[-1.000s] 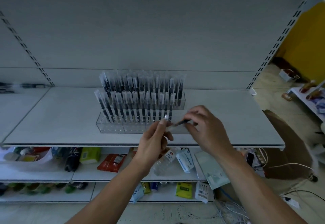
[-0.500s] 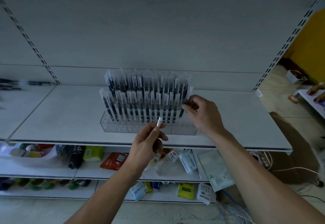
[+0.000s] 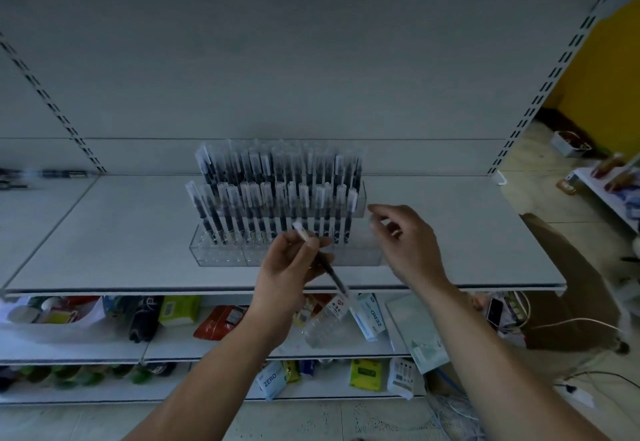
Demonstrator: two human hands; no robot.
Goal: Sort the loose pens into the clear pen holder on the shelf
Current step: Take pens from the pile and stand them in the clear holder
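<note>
Pens (image 3: 277, 194) stand in the clear holder (image 3: 221, 254); left hand (image 3: 287, 274) grips a loose pen (image 3: 333, 274), right hand (image 3: 408, 250) hangs slack.

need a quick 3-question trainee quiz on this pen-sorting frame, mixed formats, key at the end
1. True or false: the left-hand grip is empty.
2. Where does the clear pen holder stand?
A) on the grey upper shelf
B) on the lower shelf among the packets
C) on the floor
3. Fill in: the stored pens stand in the holder in ___ rows.

Key: 1 false, it holds a loose pen in front of the holder; 2 A; 3 two.
</note>
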